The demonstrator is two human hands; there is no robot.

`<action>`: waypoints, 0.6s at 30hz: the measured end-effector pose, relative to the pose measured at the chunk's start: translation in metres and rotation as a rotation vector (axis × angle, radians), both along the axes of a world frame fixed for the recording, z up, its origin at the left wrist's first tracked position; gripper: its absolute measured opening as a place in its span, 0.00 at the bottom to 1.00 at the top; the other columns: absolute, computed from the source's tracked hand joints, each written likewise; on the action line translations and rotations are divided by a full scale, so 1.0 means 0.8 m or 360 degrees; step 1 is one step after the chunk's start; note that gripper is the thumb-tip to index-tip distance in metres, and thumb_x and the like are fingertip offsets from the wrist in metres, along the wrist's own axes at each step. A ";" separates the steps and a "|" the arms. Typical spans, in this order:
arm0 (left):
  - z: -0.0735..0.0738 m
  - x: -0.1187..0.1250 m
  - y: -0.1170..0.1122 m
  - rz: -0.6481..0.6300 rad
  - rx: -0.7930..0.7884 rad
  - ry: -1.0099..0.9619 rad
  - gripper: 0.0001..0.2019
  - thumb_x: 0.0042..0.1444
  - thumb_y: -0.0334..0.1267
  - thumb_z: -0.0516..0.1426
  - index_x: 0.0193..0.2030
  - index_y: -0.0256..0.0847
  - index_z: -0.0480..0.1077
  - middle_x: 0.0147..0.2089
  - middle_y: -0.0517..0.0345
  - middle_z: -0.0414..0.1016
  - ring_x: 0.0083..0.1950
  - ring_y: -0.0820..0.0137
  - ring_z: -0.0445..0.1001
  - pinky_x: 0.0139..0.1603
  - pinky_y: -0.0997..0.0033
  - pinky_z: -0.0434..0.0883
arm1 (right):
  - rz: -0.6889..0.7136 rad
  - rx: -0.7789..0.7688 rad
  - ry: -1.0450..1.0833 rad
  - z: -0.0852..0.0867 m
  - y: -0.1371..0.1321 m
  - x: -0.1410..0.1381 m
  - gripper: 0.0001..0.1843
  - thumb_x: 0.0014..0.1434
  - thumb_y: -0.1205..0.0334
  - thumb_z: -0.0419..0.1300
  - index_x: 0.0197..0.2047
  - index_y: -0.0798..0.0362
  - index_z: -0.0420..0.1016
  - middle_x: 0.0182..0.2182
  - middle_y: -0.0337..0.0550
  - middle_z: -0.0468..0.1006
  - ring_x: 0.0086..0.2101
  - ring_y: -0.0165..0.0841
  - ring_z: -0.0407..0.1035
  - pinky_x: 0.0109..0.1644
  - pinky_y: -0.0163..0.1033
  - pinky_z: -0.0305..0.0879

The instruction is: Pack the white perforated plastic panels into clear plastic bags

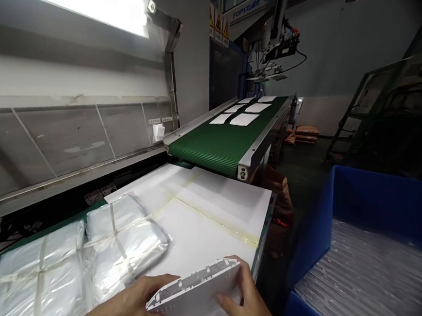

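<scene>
Both my hands grip a white plastic casing [192, 296] with a row of small holes and a notched, ribbed edge. My left hand [131, 305] holds its left side, and my right hand [243, 294] holds its right end. The casing is tilted up just above a white work surface [208, 216] crossed by yellow tape lines. Next to my left hand lie two strapped bundles of clear plastic bags [124, 238]. The casing's lower edge is hidden by my hands and the frame's bottom edge.
A green conveyor belt [210, 148] carrying several white sheets [244, 120] runs away from the work surface's far end. A blue bin [368, 209] holding clear plastic stands at the right. A metal-framed machine [278, 40] rises beyond the belt.
</scene>
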State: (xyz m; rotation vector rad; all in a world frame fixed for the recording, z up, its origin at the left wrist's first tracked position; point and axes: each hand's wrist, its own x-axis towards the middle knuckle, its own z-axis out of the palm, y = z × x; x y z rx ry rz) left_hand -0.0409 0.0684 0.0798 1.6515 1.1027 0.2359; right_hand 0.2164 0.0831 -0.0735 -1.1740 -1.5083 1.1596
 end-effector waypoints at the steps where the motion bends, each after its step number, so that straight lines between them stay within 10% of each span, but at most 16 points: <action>1: 0.001 -0.001 0.000 -0.0002 0.0002 0.0005 0.24 0.47 0.35 0.60 0.54 0.46 0.69 0.48 0.59 0.76 0.47 0.59 0.73 0.47 0.68 0.68 | 0.0040 -0.0019 0.0018 0.005 -0.001 0.001 0.33 0.51 0.57 0.61 0.57 0.49 0.50 0.51 0.47 0.69 0.52 0.41 0.64 0.56 0.46 0.59; 18: -0.044 -0.010 -0.002 -0.0115 0.0265 0.0041 0.14 0.58 0.41 0.51 0.49 0.47 0.71 0.43 0.56 0.77 0.41 0.61 0.73 0.45 0.67 0.67 | 0.0137 0.0072 -0.0379 -0.007 0.007 0.026 0.17 0.56 0.53 0.61 0.47 0.46 0.65 0.44 0.42 0.73 0.45 0.38 0.70 0.47 0.38 0.70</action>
